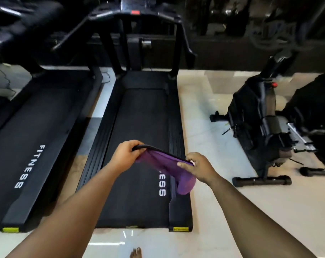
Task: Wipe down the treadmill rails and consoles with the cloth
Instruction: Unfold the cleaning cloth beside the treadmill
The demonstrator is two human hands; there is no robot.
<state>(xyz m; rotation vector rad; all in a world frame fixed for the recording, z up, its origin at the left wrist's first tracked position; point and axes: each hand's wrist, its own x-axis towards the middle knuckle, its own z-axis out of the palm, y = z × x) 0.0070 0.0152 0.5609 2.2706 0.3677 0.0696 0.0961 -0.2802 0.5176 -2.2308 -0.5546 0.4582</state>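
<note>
The left hand [125, 156] and the right hand [198, 168] each pinch one end of a purple cloth [169, 169], stretched between them at the frame's centre. Beneath lies a black treadmill [139, 116], its console [133, 10] at top centre. A second treadmill [33, 138] lies at left, an exercise bike [260, 125] at right.

The left hand [125, 155] and right hand [199, 167] each pinched an end of a purple cloth [165, 164], stretched between them above the belt of a black treadmill [139, 112]. An exercise bike [260, 127] stood to its right on the pale floor [204, 112].
</note>
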